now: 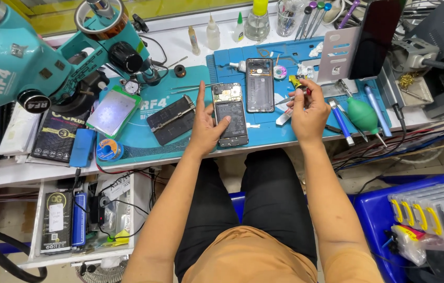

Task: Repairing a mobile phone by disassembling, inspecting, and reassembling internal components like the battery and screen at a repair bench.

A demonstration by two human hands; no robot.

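- The opened phone (231,115) under the left hand (206,128) shows a dark, matt battery face and bare metal-looking parts at its top end.
- The second opened phone shell (259,85) has a dull grey inside, probably plastic with metal patches; the view is too small to be sure.
- The work mat (143,144) is teal, smooth and matt, rubbery in look.
- The small tool (299,86) in the right hand (308,112) has a yellow plastic part and a thin shiny metal tip.
- The microscope (28,57) is glossy painted teal metal with black knobs.
- The blower bulb (362,114) is matt green rubber.
- The drawer boxes (431,207) are clear glossy plastic with yellow clips.
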